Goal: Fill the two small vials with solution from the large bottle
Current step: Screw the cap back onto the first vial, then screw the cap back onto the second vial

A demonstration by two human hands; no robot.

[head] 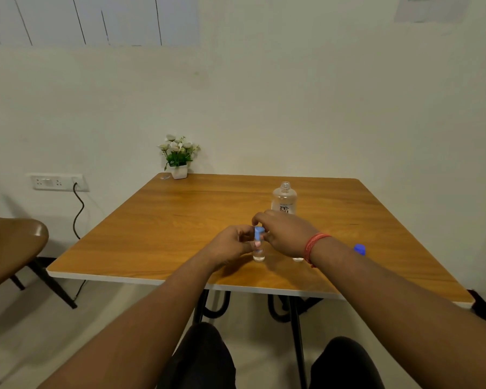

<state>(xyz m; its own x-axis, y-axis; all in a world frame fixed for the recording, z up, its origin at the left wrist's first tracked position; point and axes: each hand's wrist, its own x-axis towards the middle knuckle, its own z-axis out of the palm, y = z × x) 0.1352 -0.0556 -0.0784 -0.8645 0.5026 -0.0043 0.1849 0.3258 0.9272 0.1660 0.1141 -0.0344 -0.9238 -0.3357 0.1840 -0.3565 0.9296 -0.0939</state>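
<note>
A small clear vial (258, 254) stands on the wooden table (157, 234) near its front edge, with my left hand (232, 244) gripping its upper part. My right hand (282, 231) pinches the vial's light blue cap (258, 233) at the top. A second small vial (298, 259) shows only its base under my right wrist. The large clear bottle (284, 197) stands uncapped behind my hands, partly hidden by the right one. A blue bottle cap (359, 249) lies on the table beyond my right forearm.
A small white pot of artificial flowers (178, 158) sits at the table's far left corner against the wall. A brown chair (11, 245) stands to the left of the table. A wall socket with a black cable (77, 209) is behind it.
</note>
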